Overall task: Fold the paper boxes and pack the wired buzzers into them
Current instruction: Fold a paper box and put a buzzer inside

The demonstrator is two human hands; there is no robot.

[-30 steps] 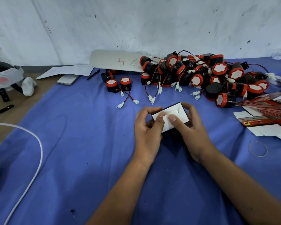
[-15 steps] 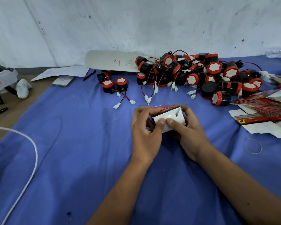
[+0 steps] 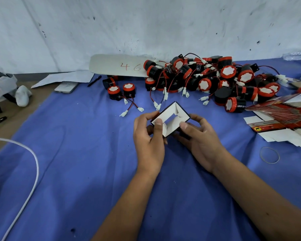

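Paper box (image 3: 170, 117): centre of frame, opened into a hollow sleeve, white inside showing. Left hand (image 3: 149, 136) and right hand (image 3: 201, 136) each pinched one side of it. Wired buzzers (image 3: 215, 80): heaped, upper right. Flat boxes (image 3: 285, 119): stacked, right edge.

Two hands (image 3: 149, 141), one opened paper box (image 3: 170, 117), two buzzers (image 3: 114, 92) set apart, a heaped pile of buzzers (image 3: 215, 80) beyond counting, one rubber band (image 3: 269, 154).

phone (image 3: 66, 86) – far left, beside pen (image 3: 94, 81) | white cable (image 3: 29, 178) – near left | rubber band (image 3: 269, 154) – right, on blue cloth (image 3: 76, 153)
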